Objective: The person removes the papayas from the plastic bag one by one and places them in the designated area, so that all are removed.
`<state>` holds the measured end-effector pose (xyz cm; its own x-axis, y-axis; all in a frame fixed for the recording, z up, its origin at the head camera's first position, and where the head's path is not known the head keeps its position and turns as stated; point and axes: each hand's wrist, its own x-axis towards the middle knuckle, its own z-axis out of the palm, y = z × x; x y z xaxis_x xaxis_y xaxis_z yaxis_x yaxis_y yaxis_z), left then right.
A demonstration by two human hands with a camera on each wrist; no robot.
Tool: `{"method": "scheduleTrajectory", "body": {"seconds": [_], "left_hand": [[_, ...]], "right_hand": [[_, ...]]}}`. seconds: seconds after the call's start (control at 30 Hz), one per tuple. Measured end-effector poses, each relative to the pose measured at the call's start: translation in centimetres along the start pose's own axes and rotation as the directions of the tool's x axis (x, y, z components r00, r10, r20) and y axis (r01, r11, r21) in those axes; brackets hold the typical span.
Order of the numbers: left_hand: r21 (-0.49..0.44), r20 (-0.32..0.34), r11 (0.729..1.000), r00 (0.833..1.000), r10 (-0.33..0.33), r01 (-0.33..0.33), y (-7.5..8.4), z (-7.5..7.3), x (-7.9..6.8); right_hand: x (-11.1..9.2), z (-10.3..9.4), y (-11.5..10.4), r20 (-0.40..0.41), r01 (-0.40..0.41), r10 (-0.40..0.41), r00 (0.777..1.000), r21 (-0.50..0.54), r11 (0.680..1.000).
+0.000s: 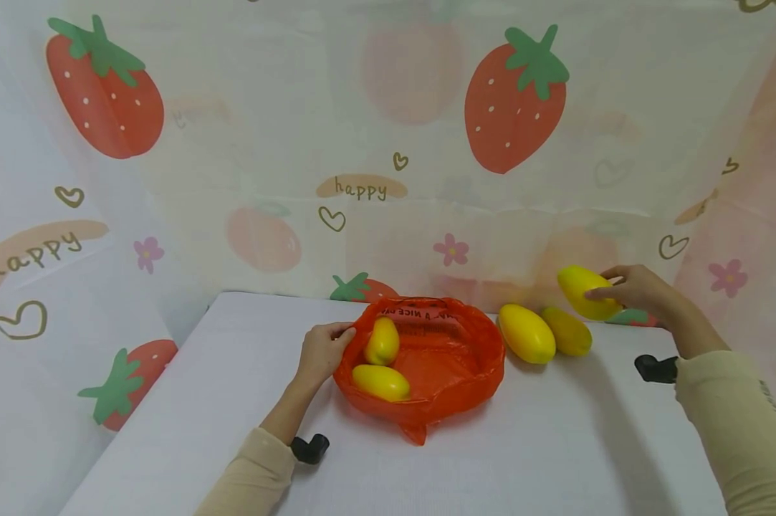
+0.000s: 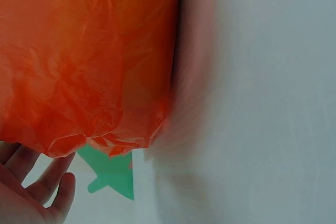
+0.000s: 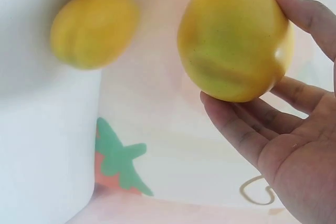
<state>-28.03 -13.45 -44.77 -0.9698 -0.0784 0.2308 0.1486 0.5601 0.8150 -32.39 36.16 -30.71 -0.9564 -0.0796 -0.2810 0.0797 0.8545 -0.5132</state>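
Note:
My left hand (image 1: 322, 351) pinches the left rim of a red plastic bag (image 1: 452, 401), which stands with its mouth spread wide on the table. Two yellow mangoes lie in its left part: one mango (image 1: 382, 342) towards the back, another mango (image 1: 381, 383) in front. Up at the right, my right hand (image 1: 642, 288) holds a yellow mango (image 1: 581, 290) between thumb and fingers, raised above the table's back edge. The right wrist view shows greenish patches on this held mango (image 3: 233, 40). In the left wrist view, the bag's crumpled edge (image 2: 68, 142) covers some fingertips.
Right of the bag, a bright yellow mango (image 1: 526, 334) and a greener mango (image 1: 568, 331) lie side by side near the back edge of the white table (image 1: 523, 459). Behind stands a cloth backdrop (image 1: 284, 129) printed with strawberries. Each wrist wears a black camera mount (image 1: 312, 449).

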Motion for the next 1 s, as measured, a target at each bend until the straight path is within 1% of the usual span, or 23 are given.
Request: {"method": "scheduleTrajectory", "body": {"seconds": [0.23,0.5,0.63,0.83,1.0], "left_hand": [[-0.005,0.008,1.0,1.0,-0.01,0.01,0.2,-0.1,-0.1],[-0.011,0.009,1.0,1.0,-0.021,0.021,0.1,-0.1,-0.1],[-0.005,0.015,0.999,0.999,-0.033,0.033,0.1,-0.1,0.0],[-0.005,0.013,1.0,1.0,-0.028,0.028,0.0,-0.1,-0.1],[-0.006,0.004,1.0,1.0,-0.013,0.013,0.1,-0.2,-0.1]], "right_hand": [[-0.1,-0.2,0.9,-0.004,-0.024,0.024,1.0,0.016,1.0],[-0.2,0.0,2.3,-0.026,-0.001,0.001,1.0,-0.014,1.0],[0.0,0.1,3.2,-0.029,-0.004,0.003,1.0,-0.028,1.0],[0.1,0.5,4.4,-0.044,-0.001,0.0,0.999,-0.03,1.0],[0.5,1.0,5.8,-0.054,-0.041,0.04,0.998,-0.005,0.999]]}}
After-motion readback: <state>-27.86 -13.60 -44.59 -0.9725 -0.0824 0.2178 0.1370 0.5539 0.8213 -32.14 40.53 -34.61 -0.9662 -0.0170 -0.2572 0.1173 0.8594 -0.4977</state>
